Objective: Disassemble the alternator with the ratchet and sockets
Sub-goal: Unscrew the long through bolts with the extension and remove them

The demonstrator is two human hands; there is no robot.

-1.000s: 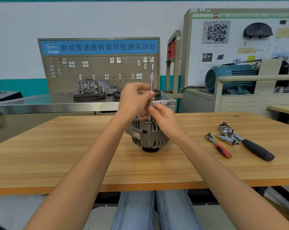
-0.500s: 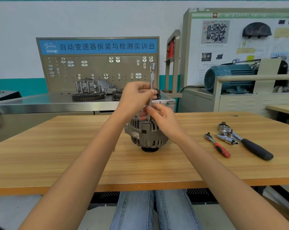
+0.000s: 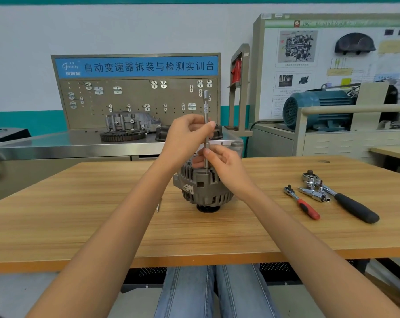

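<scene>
A grey alternator (image 3: 203, 191) stands on its black pulley at the middle of the wooden table (image 3: 79, 226). A long chrome extension bar (image 3: 206, 109) stands upright with its lower end on the alternator's top. My left hand (image 3: 186, 136) pinches the bar about halfway up. Lower down, my right hand (image 3: 224, 164) pinches the bar just above the housing. To the right lie a small red-handled ratchet (image 3: 302, 205), a large black-handled ratchet (image 3: 346, 200) and a chrome tool with sockets (image 3: 313, 191).
A long bolt (image 3: 158, 206) lies on the table left of the alternator. Behind the table stands a steel bench (image 3: 56, 148) with a pegboard, a gear ring and a transmission housing. At the right back are a blue motor (image 3: 318, 109) and a display board.
Both hands keep their pinch on the bar. My fingers have shifted slightly round it. The alternator and the tools on the table have not moved.
</scene>
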